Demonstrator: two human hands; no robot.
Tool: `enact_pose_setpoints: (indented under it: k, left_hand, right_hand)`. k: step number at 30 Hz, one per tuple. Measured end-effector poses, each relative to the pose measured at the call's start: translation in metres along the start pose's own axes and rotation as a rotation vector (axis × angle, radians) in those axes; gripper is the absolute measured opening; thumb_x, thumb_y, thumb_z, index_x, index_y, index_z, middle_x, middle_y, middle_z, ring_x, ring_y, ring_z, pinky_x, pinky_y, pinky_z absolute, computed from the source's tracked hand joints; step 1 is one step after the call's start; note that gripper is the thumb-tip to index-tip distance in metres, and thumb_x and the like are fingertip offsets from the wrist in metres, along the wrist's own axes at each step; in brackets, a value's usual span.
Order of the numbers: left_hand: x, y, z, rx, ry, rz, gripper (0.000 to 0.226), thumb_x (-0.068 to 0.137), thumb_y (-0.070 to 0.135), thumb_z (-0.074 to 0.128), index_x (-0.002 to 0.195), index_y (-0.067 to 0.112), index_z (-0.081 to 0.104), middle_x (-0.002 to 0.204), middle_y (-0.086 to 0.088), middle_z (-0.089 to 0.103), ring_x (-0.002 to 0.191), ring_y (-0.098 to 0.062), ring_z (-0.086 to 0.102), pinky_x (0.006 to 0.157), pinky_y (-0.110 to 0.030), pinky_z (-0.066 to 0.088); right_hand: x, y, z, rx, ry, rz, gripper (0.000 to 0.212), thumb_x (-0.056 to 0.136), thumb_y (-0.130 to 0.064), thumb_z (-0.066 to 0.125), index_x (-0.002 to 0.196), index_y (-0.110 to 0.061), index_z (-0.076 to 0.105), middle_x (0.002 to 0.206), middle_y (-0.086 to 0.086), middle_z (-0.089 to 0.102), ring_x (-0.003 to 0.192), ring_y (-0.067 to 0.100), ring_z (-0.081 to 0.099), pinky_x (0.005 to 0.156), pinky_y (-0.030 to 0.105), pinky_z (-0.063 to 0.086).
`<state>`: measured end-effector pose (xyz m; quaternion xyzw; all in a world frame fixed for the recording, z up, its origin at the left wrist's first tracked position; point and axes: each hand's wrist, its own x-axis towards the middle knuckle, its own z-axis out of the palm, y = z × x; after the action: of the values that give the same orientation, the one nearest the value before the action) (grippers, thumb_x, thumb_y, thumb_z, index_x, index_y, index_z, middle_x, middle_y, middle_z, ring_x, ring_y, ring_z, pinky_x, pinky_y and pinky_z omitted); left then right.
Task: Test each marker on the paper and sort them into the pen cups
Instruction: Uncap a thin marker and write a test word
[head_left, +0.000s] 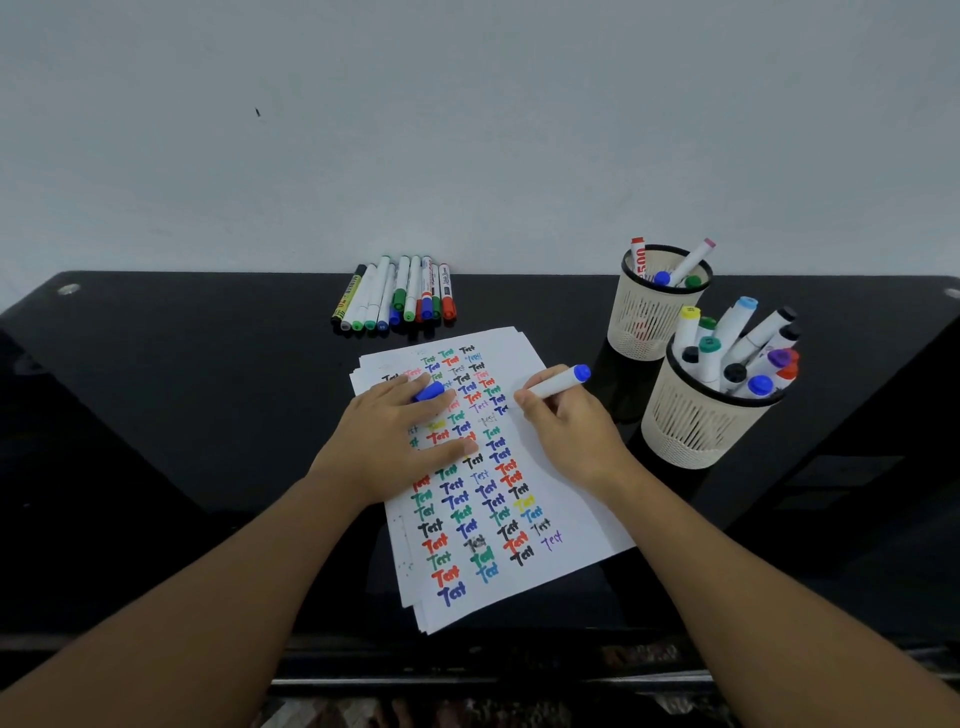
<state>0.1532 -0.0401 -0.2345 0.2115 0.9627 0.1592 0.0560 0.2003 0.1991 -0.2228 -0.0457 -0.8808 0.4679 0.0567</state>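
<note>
Blue-ended white marker is being gripped in the right hand, its tip end lying against the stack of paper on the black table. Left hand is pressing flat on the sheet, holding a blue cap between its fingers. Untested markers are lying by the wall. Two mesh pen cups are standing right of the paper, both holding markers.

A home or office writing corner: a glossy black desk against a plain white wall, with 2 pen cups.
</note>
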Motion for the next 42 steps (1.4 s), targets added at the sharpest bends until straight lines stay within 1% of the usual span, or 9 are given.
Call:
enact_pose_setpoints:
  k: [10, 15, 19, 27, 31, 34, 36, 39, 42]
  left_hand:
    - [0.0002, 0.0015, -0.0009, 0.003, -0.008, -0.004, 0.093, 0.073, 0.098, 0.035, 0.153, 0.050, 0.033, 0.167, 0.017, 0.017, 0.154, -0.008, 0.008, 0.125, -0.043, 0.009]
    - [0.0006, 0.0013, -0.0007, 0.001, -0.008, -0.007, 0.097, 0.070, 0.101, 0.030, 0.153, 0.051, 0.032, 0.167, 0.017, 0.017, 0.154, -0.008, 0.008, 0.125, -0.044, 0.009]
    - [0.0010, 0.0014, -0.0002, 0.002, -0.007, -0.006, 0.096, 0.071, 0.100, 0.031, 0.153, 0.051, 0.032, 0.167, 0.017, 0.017, 0.155, -0.008, 0.007, 0.125, -0.044, 0.008]
    - [-0.0006, 0.0024, -0.0015, -0.009, 0.015, 0.013, 0.097, 0.070, 0.101, 0.030, 0.153, 0.050, 0.034, 0.167, 0.016, 0.019, 0.155, -0.009, 0.009, 0.125, -0.043, 0.009]
    - [-0.0031, 0.0034, -0.0014, -0.021, 0.084, 0.023, 0.079, 0.083, 0.084, 0.043, 0.151, 0.045, 0.040, 0.164, 0.012, 0.029, 0.153, -0.010, 0.018, 0.123, -0.037, 0.014]
    - [-0.0068, 0.0048, -0.0031, -0.073, 0.198, 0.033, 0.065, 0.094, 0.067, 0.050, 0.152, 0.040, 0.041, 0.157, 0.008, 0.043, 0.145, -0.012, 0.034, 0.117, -0.035, 0.029]
    - [-0.0062, 0.0056, -0.0030, -0.095, 0.230, -0.004, 0.065, 0.097, 0.060, 0.052, 0.156, 0.038, 0.033, 0.153, 0.006, 0.045, 0.140, -0.014, 0.039, 0.112, -0.036, 0.036]
    - [-0.0010, 0.0027, -0.0010, -0.089, 0.236, -0.086, 0.068, 0.100, 0.056, 0.050, 0.160, 0.036, 0.023, 0.151, 0.005, 0.044, 0.140, -0.015, 0.036, 0.112, -0.038, 0.035]
    - [0.0012, -0.0026, 0.0026, -0.055, 0.287, -0.060, 0.052, 0.103, 0.048, 0.048, 0.150, 0.027, 0.048, 0.136, 0.006, 0.052, 0.128, -0.014, 0.039, 0.109, -0.035, 0.038]
  right_hand:
    - [-0.0005, 0.0011, -0.0009, 0.024, 0.029, -0.003, 0.014, 0.107, -0.037, 0.055, 0.093, -0.033, 0.053, 0.092, -0.008, 0.065, 0.090, 0.012, 0.064, 0.084, 0.038, 0.055]
    - [-0.0016, -0.0014, -0.0010, -0.025, 0.015, -0.024, 0.011, 0.107, -0.037, 0.053, 0.098, -0.032, 0.055, 0.093, -0.005, 0.066, 0.089, 0.015, 0.065, 0.083, 0.041, 0.056]
    - [-0.0030, -0.0008, -0.0019, -0.039, 0.017, -0.011, 0.015, 0.107, -0.038, 0.053, 0.094, -0.030, 0.053, 0.090, -0.001, 0.066, 0.085, 0.016, 0.064, 0.077, 0.039, 0.053]
    - [-0.0020, -0.0025, -0.0015, -0.022, 0.011, -0.018, 0.013, 0.107, -0.036, 0.054, 0.095, -0.033, 0.051, 0.089, -0.006, 0.065, 0.085, 0.012, 0.063, 0.072, 0.030, 0.049]
    - [-0.0008, 0.0008, -0.0009, 0.010, 0.034, -0.025, 0.014, 0.106, -0.037, 0.054, 0.094, -0.032, 0.052, 0.090, -0.005, 0.065, 0.085, 0.013, 0.063, 0.079, 0.038, 0.053]
    - [-0.0004, 0.0049, -0.0020, 0.161, 0.061, -0.060, 0.004, 0.105, -0.034, 0.058, 0.107, -0.033, 0.055, 0.092, 0.002, 0.065, 0.084, 0.014, 0.062, 0.083, 0.043, 0.054]
    - [-0.0009, 0.0051, -0.0017, 0.225, 0.057, -0.094, 0.009, 0.106, -0.031, 0.057, 0.114, -0.036, 0.057, 0.088, -0.003, 0.066, 0.085, 0.010, 0.064, 0.085, 0.036, 0.054]
    - [-0.0008, 0.0045, -0.0009, 0.196, 0.057, -0.089, 0.009, 0.108, -0.030, 0.055, 0.113, -0.034, 0.060, 0.083, -0.006, 0.067, 0.080, 0.003, 0.066, 0.083, 0.030, 0.055]
    - [-0.0007, 0.0049, -0.0007, 0.054, -0.023, -0.077, 0.024, 0.107, -0.019, 0.054, 0.124, -0.036, 0.057, 0.103, -0.009, 0.069, 0.096, 0.004, 0.065, 0.085, 0.028, 0.053]
